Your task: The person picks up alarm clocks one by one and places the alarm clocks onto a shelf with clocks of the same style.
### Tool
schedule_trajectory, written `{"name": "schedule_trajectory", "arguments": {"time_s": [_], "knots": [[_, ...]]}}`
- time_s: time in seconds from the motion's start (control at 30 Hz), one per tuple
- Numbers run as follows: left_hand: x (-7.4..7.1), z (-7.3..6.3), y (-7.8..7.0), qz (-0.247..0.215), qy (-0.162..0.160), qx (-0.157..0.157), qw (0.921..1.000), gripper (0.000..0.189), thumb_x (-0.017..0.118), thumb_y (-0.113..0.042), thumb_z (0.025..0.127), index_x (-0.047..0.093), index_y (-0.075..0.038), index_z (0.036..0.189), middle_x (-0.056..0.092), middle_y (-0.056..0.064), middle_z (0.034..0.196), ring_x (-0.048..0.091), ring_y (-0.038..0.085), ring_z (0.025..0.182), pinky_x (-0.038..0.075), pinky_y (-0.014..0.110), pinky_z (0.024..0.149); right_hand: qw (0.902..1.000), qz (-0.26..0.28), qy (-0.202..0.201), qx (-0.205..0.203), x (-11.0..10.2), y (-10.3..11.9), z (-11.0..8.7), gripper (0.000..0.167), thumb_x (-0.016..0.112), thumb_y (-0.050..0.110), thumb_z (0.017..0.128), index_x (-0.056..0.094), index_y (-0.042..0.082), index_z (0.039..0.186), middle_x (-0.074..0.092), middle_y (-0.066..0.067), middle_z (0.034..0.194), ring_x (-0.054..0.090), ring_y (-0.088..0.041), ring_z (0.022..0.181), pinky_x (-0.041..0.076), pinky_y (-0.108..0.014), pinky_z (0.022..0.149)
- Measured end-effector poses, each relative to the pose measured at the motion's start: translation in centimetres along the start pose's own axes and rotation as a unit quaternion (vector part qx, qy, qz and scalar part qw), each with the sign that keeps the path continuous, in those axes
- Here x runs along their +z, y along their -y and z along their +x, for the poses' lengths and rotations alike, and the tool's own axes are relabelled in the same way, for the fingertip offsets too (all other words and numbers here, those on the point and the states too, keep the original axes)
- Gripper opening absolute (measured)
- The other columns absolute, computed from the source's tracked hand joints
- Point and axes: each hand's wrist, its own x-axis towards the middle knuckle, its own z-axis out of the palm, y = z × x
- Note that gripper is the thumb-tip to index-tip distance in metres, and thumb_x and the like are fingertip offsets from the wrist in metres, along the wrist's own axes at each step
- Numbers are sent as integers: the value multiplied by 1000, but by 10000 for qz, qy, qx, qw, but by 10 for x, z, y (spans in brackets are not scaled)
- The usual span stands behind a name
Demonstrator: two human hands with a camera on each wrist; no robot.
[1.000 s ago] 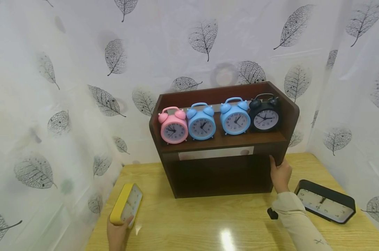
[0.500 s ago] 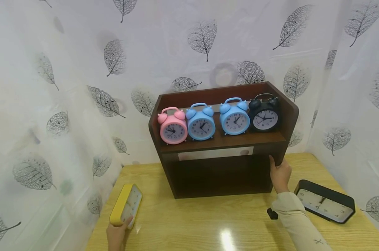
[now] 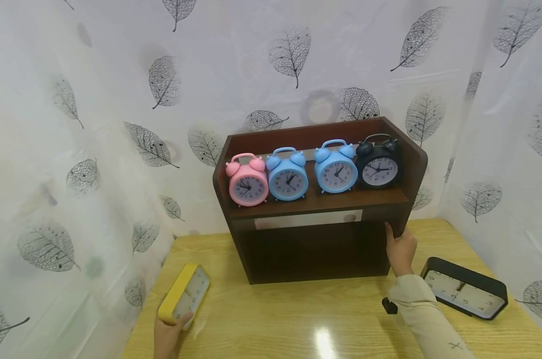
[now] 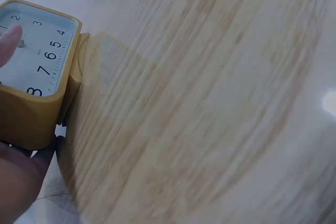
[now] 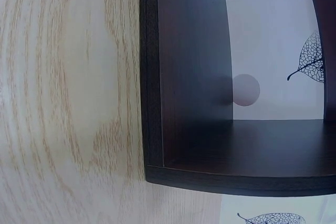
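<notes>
At the left of the table in the head view, my left hand (image 3: 167, 336) holds a rectangular yellow clock (image 3: 187, 294) by its near end. The left wrist view shows a thumb (image 4: 8, 44) over the clock's white face, which has black numerals. My right hand (image 3: 402, 250) grips the right side panel of a dark brown two-tier shelf (image 3: 416, 174), thumb at the panel's front edge. The right wrist view looks into a corner of the shelf (image 5: 194, 51); the right hand is out of that picture. The lower compartment holds nothing that shows.
On the upper tier stand a pink twin-bell alarm clock (image 3: 248, 191), two blue ones (image 3: 289, 182) and a black one (image 3: 379, 171). A black rectangular clock (image 3: 466, 289) and a small black object (image 3: 389, 305) are at the table's right. Leaf-patterned sheeting (image 3: 253, 65) surrounds the table.
The yellow clock has turned slightly, its far end shifting to the right, with my left hand still around it. My right hand and the shelf have stayed in place.
</notes>
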Motion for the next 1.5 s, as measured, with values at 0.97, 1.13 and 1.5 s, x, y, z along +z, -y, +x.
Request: {"name": "schedule_trajectory", "arguments": {"time_s": [0.97, 1.13, 1.5], "knots": [[-5, 6, 3, 537, -473, 131, 9973, 43, 80, -5, 70, 54, 7, 102, 55, -22, 68, 51, -6, 66, 43, 11, 63, 9998, -90, 104, 174, 0, 0, 0, 32, 60, 22, 91, 54, -6, 76, 61, -31, 73, 57, -44, 65, 38, -46, 57], [-10, 7, 0, 752, -317, 77, 9966, 49, 80, -7, 70, 53, 8, 108, 56, -25, 69, 53, -7, 67, 44, 10, 64, 9998, -112, 96, 161, -1, 0, -1, 33, 60, 22, 91, 54, -6, 75, 60, -32, 72, 56, -43, 63, 38, -46, 56], [-17, 5, -2, 959, -238, 125, 9950, 46, 79, -8, 70, 54, 7, 105, 56, -27, 68, 54, -8, 66, 45, 10, 64, 9998, -125, 65, 162, -1, -1, 0, 33, 61, 22, 90, 53, -6, 74, 60, -31, 70, 55, -41, 59, 38, -45, 54]]}}
